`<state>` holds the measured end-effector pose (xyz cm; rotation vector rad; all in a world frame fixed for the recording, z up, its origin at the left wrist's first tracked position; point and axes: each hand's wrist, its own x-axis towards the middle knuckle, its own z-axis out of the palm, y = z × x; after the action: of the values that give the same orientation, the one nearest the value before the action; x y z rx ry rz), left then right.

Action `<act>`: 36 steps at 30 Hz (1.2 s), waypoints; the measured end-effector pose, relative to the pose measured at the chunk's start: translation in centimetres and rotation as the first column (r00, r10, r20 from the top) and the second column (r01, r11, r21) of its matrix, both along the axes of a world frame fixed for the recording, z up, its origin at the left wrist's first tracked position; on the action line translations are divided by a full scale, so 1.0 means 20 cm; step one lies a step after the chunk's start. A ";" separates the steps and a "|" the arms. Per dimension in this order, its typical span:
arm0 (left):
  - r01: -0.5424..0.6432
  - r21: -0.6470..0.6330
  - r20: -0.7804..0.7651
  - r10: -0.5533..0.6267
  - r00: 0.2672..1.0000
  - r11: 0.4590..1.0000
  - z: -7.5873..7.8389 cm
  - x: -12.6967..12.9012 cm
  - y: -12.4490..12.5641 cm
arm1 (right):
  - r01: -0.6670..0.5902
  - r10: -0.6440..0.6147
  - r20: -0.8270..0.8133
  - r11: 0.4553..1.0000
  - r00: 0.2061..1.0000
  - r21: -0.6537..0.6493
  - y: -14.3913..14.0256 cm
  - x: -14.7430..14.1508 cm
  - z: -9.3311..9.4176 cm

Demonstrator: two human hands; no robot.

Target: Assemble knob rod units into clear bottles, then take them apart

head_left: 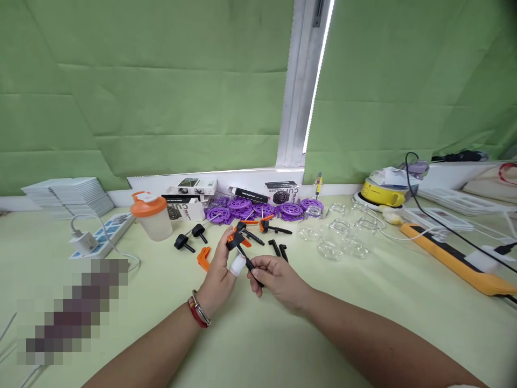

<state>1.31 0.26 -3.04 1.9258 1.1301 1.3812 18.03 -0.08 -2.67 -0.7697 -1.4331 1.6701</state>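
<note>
Over the pale green table [363,302] both hands meet on one small black and orange clamp [239,243]. My left hand [221,272], with a white bandage on one finger and bracelets at the wrist, grips the clamp's orange and black head. My right hand [278,280] pinches the black bar at its lower end. Just behind them lie more black and orange clamp parts [258,229], two black knob screws [189,237], an orange bracket [204,257] and a heap of purple round discs [262,207].
An orange-lidded shaker cup [151,215] stands at left beside a power strip with a charger [95,240]. Small boxes [194,196] line the window sill. Clear glass domes [339,231], a yellow round device [382,194] and an orange power strip [456,261] sit at right.
</note>
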 end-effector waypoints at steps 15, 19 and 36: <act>0.046 0.211 -0.415 0.047 0.909 0.976 0.04 -0.02 -0.04 | -0.065 0.065 0.006 0.994 0.998 -0.086 -0.04 0.01 0.01; 0.020 0.200 -0.470 0.078 0.879 0.980 0.03 -0.02 -0.05 | -0.067 0.065 -0.021 0.993 0.998 -0.101 -0.04 0.01 0.01; -0.050 0.248 -0.485 0.169 0.858 0.967 0.06 0.04 -0.10 | -0.119 0.080 -0.133 0.942 0.988 -0.315 -0.04 0.00 0.02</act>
<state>2.10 -1.75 -1.94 2.5237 1.3828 1.1259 18.05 -0.91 -2.25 -0.7693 -1.1469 2.0258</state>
